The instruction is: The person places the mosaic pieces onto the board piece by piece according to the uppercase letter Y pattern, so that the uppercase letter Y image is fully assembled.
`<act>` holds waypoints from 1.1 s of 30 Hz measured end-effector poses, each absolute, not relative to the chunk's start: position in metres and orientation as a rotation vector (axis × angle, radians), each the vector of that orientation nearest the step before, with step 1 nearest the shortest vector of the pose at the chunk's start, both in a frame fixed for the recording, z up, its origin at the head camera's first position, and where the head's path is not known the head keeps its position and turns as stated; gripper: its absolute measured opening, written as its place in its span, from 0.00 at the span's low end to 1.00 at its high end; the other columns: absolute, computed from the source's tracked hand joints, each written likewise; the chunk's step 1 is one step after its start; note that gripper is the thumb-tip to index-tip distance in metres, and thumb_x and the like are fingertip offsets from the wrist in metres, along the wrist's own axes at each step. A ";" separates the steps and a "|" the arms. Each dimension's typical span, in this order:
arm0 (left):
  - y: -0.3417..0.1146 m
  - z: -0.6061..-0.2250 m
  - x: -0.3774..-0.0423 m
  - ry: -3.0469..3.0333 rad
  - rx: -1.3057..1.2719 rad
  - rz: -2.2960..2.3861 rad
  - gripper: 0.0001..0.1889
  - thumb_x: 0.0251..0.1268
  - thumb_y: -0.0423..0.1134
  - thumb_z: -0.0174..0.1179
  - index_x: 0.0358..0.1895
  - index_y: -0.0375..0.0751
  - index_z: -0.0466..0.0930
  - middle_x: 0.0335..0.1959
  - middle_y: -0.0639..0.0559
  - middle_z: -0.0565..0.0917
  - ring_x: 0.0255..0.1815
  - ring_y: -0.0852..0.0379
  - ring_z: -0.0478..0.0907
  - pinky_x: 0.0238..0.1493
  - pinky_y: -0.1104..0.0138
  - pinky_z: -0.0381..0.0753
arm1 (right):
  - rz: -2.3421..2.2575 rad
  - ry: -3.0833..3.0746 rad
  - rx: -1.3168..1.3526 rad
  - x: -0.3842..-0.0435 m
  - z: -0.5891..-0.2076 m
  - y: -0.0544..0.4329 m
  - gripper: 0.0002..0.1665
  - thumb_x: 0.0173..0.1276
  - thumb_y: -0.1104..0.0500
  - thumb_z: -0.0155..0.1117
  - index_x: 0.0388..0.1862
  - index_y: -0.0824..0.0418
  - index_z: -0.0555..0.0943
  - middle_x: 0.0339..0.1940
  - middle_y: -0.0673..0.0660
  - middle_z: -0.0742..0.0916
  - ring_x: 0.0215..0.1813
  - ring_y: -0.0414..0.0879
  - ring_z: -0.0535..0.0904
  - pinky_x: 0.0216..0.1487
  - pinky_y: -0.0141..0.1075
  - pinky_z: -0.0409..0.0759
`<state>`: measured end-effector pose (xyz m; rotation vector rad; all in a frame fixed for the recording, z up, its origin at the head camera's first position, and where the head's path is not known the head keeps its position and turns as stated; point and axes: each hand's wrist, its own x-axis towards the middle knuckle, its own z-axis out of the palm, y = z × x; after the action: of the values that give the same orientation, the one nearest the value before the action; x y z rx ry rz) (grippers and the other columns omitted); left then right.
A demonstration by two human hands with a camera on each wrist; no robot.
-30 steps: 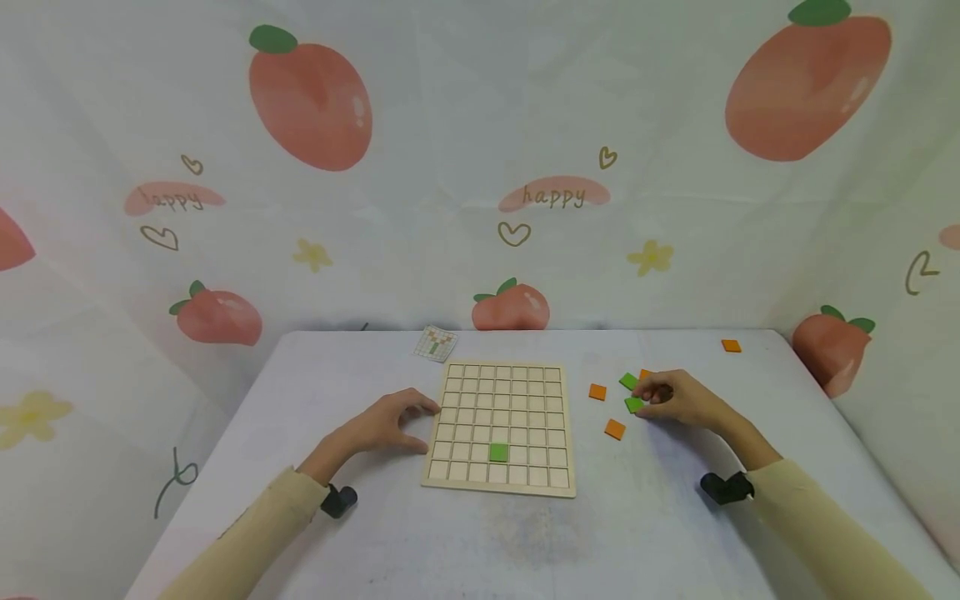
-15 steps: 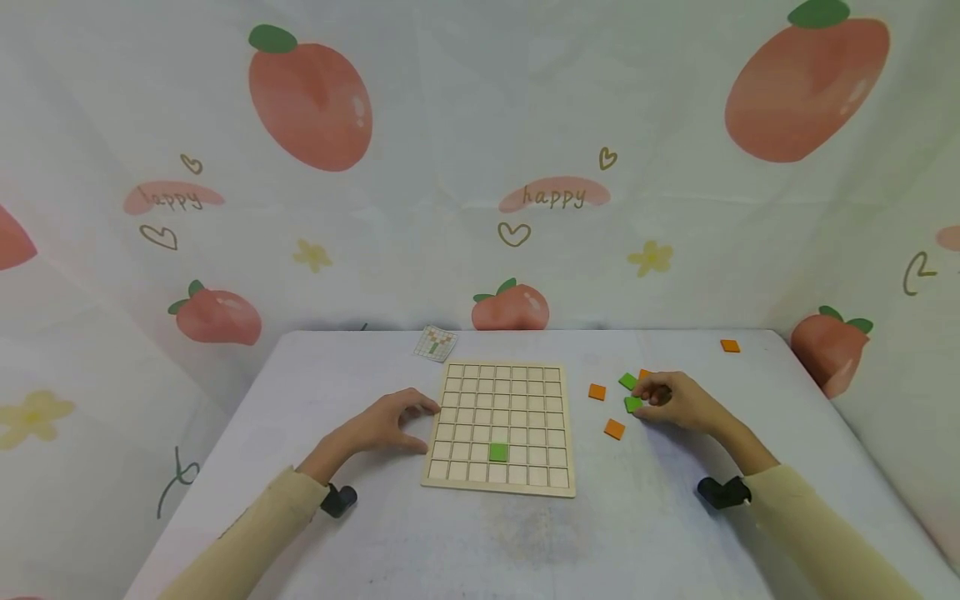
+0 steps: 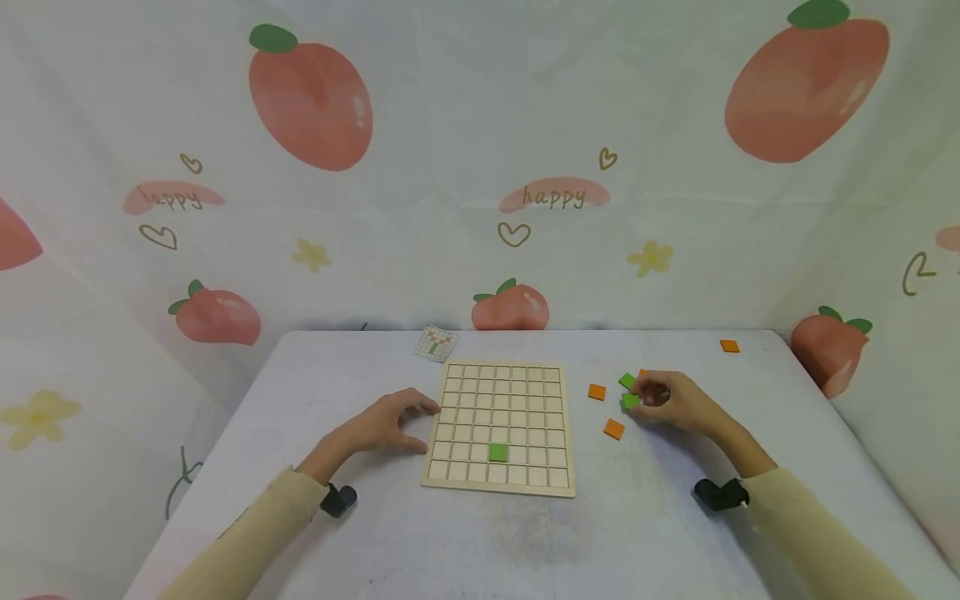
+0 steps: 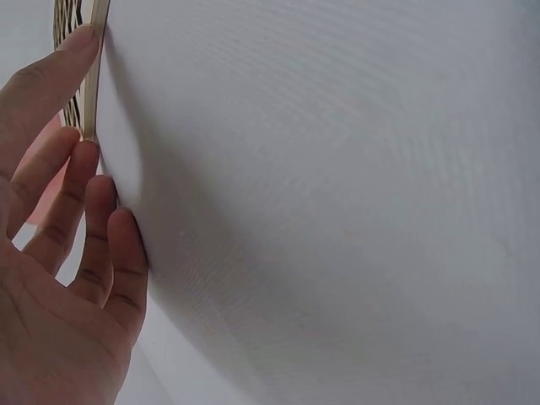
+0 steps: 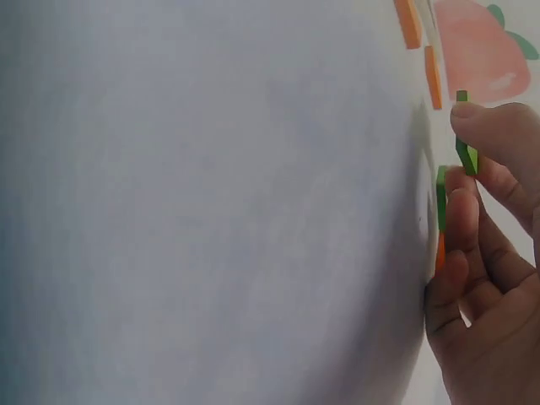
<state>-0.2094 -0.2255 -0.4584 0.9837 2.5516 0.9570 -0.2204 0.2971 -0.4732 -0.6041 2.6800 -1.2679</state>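
A wooden grid board (image 3: 497,428) lies flat on the table, with one green tile (image 3: 498,452) in a cell of its second row from the front. My left hand (image 3: 386,423) rests at the board's left side, thumb and fingertips touching its edge (image 4: 93,76) while the fingers stay loosely bent. To the right of the board, my right hand (image 3: 678,402) pinches another green square tile (image 5: 466,153) between thumb and index finger, tilted and slightly off the table. Just behind it lies a third green tile (image 3: 627,381), and an orange tile (image 3: 643,374) is partly hidden by the hand.
Two orange tiles, a nearer one (image 3: 614,429) and a farther one (image 3: 597,392), lie between board and right hand. Another orange tile (image 3: 730,346) sits near the back right corner. A small pattern card (image 3: 435,343) lies behind the board. A printed cloth (image 3: 420,208) hangs behind the table.
My right hand has shifted slightly left, and the green tile in its pinch has come up off the table a little. The left hand and the board have stayed put.
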 end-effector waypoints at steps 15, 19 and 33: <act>-0.226 -0.458 -0.210 2.540 0.985 0.957 0.32 0.53 0.38 0.79 0.62 0.38 0.78 0.58 0.49 0.80 0.57 0.48 0.76 0.60 0.55 0.75 | -1.360 2.673 -0.710 -0.223 -0.470 0.269 0.15 0.63 0.66 0.76 0.48 0.65 0.84 0.42 0.55 0.86 0.40 0.50 0.79 0.42 0.34 0.81; -0.225 -0.456 -0.211 2.538 0.977 0.956 0.31 0.53 0.37 0.79 0.62 0.38 0.78 0.58 0.49 0.80 0.57 0.49 0.76 0.59 0.55 0.75 | -1.420 2.622 -0.744 -0.222 -0.464 0.255 0.14 0.62 0.69 0.75 0.47 0.68 0.84 0.42 0.58 0.86 0.40 0.51 0.78 0.39 0.34 0.80; -0.225 -0.455 -0.210 2.539 0.962 0.943 0.31 0.53 0.37 0.79 0.62 0.37 0.78 0.58 0.49 0.80 0.56 0.49 0.76 0.59 0.54 0.74 | -1.521 2.494 -0.902 -0.224 -0.466 0.197 0.14 0.59 0.74 0.75 0.44 0.70 0.84 0.36 0.61 0.83 0.37 0.58 0.76 0.37 0.35 0.77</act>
<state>-0.2102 -0.2248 -0.4551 0.9624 2.5392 0.9432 -0.2239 0.1973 -0.4664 -0.9018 2.4939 -1.5214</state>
